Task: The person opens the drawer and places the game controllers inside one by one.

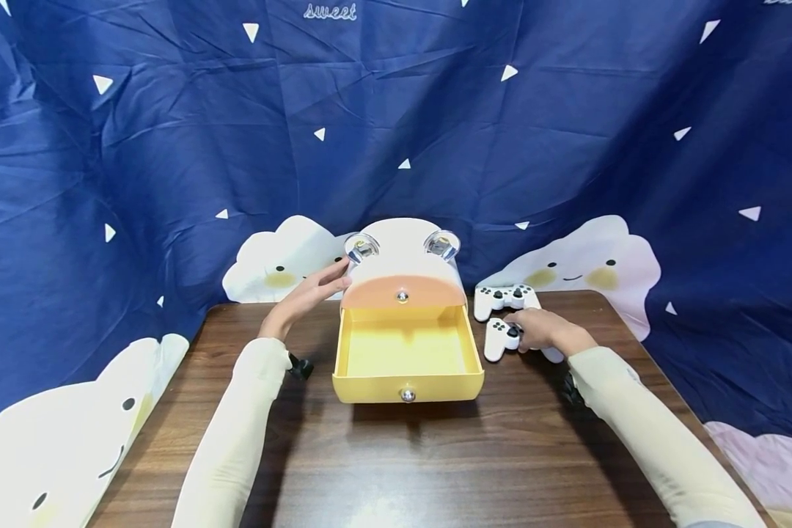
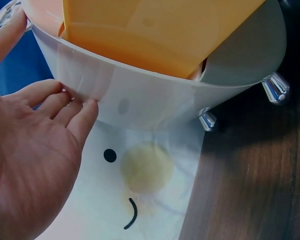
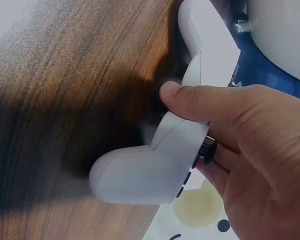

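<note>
A white rounded drawer box (image 1: 402, 249) stands at the back of the table, with an orange upper drawer (image 1: 376, 292) pushed in. Its yellow lower drawer (image 1: 369, 389) is pulled out and nothing lies in it. My left hand (image 1: 309, 293) rests its extended fingertips (image 2: 85, 117) against the box's white side. To the right of the box, my right hand (image 1: 546, 328) grips a white game controller (image 1: 499, 339) by its middle, thumb on one face and fingers on the other. Behind that, a second white game controller (image 1: 483, 302) lies on the table, partly hidden.
Shiny silver round parts (image 1: 442, 243) stick out from the box's upper sides, and short silver feet (image 2: 276, 89) support it. The dark wooden table (image 1: 383, 469) backs onto a blue cloth (image 1: 396, 110) with clouds and white triangles.
</note>
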Tool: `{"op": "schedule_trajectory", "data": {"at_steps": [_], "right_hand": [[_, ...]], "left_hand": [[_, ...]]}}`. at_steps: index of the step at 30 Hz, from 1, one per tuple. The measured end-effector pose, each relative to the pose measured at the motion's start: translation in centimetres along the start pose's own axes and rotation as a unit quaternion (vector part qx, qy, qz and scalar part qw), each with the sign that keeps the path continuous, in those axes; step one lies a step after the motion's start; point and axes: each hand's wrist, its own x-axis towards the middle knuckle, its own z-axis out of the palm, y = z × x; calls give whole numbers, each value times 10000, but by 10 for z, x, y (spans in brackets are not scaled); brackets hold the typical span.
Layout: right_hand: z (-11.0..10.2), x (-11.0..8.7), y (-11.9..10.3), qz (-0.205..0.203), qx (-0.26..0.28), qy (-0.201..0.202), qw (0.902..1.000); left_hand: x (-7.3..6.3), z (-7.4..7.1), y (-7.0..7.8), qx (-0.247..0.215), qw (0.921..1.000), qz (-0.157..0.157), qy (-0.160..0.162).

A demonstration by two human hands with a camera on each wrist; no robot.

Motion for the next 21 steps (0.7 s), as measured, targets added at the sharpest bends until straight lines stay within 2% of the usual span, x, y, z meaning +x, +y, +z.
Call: {"op": "schedule_trajectory", "data": {"at_steps": [14,21], "right_hand": [[0,1,6,-149,-111,106,9998],[-1,1,4,-243,-208,60,9995]], "left_hand": [[1,1,2,-7,9999,142,11],[0,0,0,-55,9999,103,27]]}}
